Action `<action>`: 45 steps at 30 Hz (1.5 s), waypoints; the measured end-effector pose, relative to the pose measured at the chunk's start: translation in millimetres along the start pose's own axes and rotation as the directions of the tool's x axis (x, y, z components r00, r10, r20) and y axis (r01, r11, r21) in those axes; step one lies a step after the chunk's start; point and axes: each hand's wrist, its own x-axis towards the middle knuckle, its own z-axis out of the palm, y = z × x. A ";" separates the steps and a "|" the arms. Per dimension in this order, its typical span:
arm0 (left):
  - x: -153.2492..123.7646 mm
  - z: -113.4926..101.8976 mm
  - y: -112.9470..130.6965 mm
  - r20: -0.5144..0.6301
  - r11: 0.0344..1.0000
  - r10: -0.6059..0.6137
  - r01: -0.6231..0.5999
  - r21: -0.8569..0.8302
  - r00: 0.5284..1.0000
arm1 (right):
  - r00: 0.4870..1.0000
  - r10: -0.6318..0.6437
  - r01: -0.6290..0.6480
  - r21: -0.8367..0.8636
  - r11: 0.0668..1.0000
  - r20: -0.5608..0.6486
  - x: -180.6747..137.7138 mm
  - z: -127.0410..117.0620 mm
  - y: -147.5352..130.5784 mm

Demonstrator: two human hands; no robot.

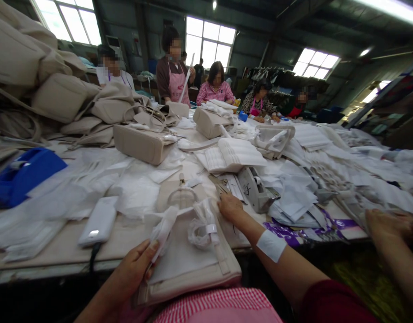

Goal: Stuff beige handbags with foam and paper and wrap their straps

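Note:
A beige handbag (193, 273) lies flat at the table's near edge, right in front of me, with white paper (179, 255) over its front. Its handle (201, 229) is wrapped in clear plastic and taped. My left hand (135, 264) grips the bag's left edge, its thumb pinching a strip of white wrapping paper (163, 229). My right hand (230, 207), a white tape strip across its wrist, rests on the table by the bag's upper right corner. Its fingers are curled under and hidden. A grey tape dispenser (255, 190) stands just beyond it.
A white power bank (99, 220) lies left of the bag and a blue dispenser (23, 172) stands further left. Beige bags (142, 143) and white paper cover the table. Another person's hand (390, 224) rests at the right edge. Several workers (174, 74) are at the far side.

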 end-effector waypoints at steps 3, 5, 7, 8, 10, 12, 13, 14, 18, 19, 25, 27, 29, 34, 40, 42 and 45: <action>-0.2 -0.6 -0.1 0.021 0.999 -0.005 0.007 -0.054 1.000 | 0.999 -0.030 0.030 0.010 0.999 0.010 -12.6 1.0 6.4; 0.6 -1.5 -1.0 0.041 0.997 -0.006 0.009 -0.076 0.999 | 0.999 -0.042 0.042 0.025 0.999 0.010 -18.4 2.1 10.4; 1.2 -2.1 -2.0 0.056 0.996 0.001 0.003 -0.084 0.998 | 0.999 -0.041 0.041 0.035 0.999 0.004 -20.6 3.9 12.6; 1.3 -2.1 -2.3 0.059 0.996 0.006 -0.001 -0.085 0.998 | 1.000 -0.030 0.030 0.038 0.999 -0.003 -20.2 4.9 12.8; 1.2 -1.8 -2.9 0.057 0.996 0.015 -0.010 -0.085 0.998 | 1.000 0.012 -0.011 0.050 0.999 -0.017 -16.7 6.1 11.5; 1.0 -1.1 -3.3 0.046 0.996 0.018 -0.014 -0.087 0.999 | 0.998 0.052 -0.051 0.076 0.996 -0.024 -11.0 6.3 9.1; 0.9 -0.8 -3.4 0.038 0.996 0.016 -0.013 -0.090 0.999 | 0.998 0.062 -0.060 0.093 0.994 -0.023 -8.1 6.0 8.1; 0.8 -0.6 -3.4 0.033 0.995 0.014 -0.011 -0.096 0.999 | 0.998 0.060 -0.057 0.111 0.992 -0.020 -5.8 5.7 7.3; -0.7 -1.4 -2.2 0.030 0.991 0.006 -0.002 -0.137 1.000 | 0.999 -0.011 0.020 0.202 0.979 -0.048 -5.7 2.7 7.9; -1.2 -1.9 -1.7 0.035 0.987 0.004 0.001 -0.158 0.999 | 0.998 -0.028 0.040 0.231 0.972 -0.059 -8.4 0.2 8.3; 0.0 -4.8 -0.9 0.085 0.935 -0.026 0.054 -0.349 0.996 | 0.967 -0.166 0.252 0.606 0.755 -0.195 -45.4 -47.5 -10.3; 2.4 -5.7 -2.4 0.120 0.914 -0.032 0.078 -0.399 0.992 | 0.927 -0.326 0.367 0.624 0.690 -0.185 -63.2 -67.2 -29.0; 4.9 -6.9 -4.9 0.154 0.896 -0.018 0.084 -0.435 0.988 | 0.877 -0.475 0.437 0.532 0.725 -0.073 -78.3 -80.1 -50.8; 7.8 -8.9 -11.0 0.183 0.879 0.011 0.078 -0.471 0.983 | 0.871 -0.480 0.445 0.246 0.861 0.106 -90.4 -84.6 -90.2; 7.4 -8.9 -10.9 0.191 0.872 0.006 0.088 -0.482 0.982 | 0.856 -0.485 0.450 0.203 0.870 0.180 -89.3 -81.7 -107.1; 7.3 -8.6 -9.6 0.190 0.880 0.015 0.077 -0.469 0.982 | 0.854 -0.491 0.451 0.225 0.864 0.173 -89.3 -77.8 -112.8; 6.3 -6.9 -6.6 0.163 0.915 0.034 0.035 -0.402 0.986 | 0.838 -0.514 0.423 0.377 0.824 0.183 -86.5 -68.7 -121.7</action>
